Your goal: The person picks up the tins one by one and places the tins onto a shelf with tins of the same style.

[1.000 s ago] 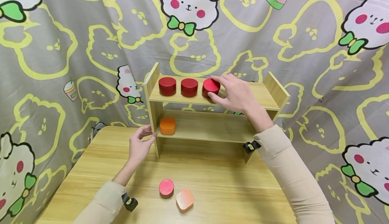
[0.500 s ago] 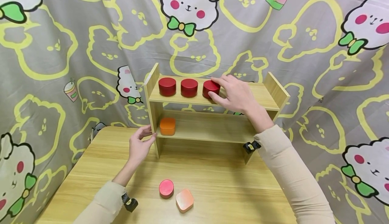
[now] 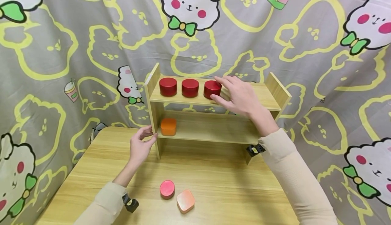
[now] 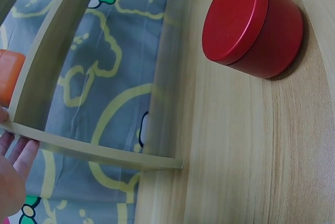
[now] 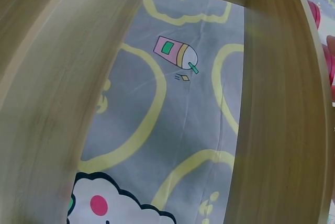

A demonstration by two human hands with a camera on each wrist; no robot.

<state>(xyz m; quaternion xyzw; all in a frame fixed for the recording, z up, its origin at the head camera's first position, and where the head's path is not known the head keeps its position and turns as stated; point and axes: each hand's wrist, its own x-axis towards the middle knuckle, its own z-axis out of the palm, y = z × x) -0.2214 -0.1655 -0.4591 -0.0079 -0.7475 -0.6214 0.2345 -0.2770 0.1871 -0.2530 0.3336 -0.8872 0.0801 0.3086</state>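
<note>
Three round red tins, the left (image 3: 168,87), the middle (image 3: 190,88) and the right one (image 3: 212,89), stand in a row on the top board of a wooden shelf (image 3: 210,130). My right hand (image 3: 239,96) is beside the right tin, thumb and fingers spread around its right side; whether they still touch it is hard to tell. With my left hand (image 3: 141,147) I hold the shelf's left side panel, thumb and fingers on opposite faces in the left wrist view. An orange square tin (image 3: 168,127) sits at the left of the middle board.
On the table (image 3: 213,181) before the shelf lie a round red tin (image 3: 167,189), large in the left wrist view, and a peach-coloured square tin (image 3: 185,201). A patterned curtain (image 3: 189,48) hangs close behind. The right wrist view mostly shows shelf boards and curtain.
My right hand has loosened around the right red tin and drawn slightly to the right, while the tin stays in the row. My left hand keeps its place on the shelf.
</note>
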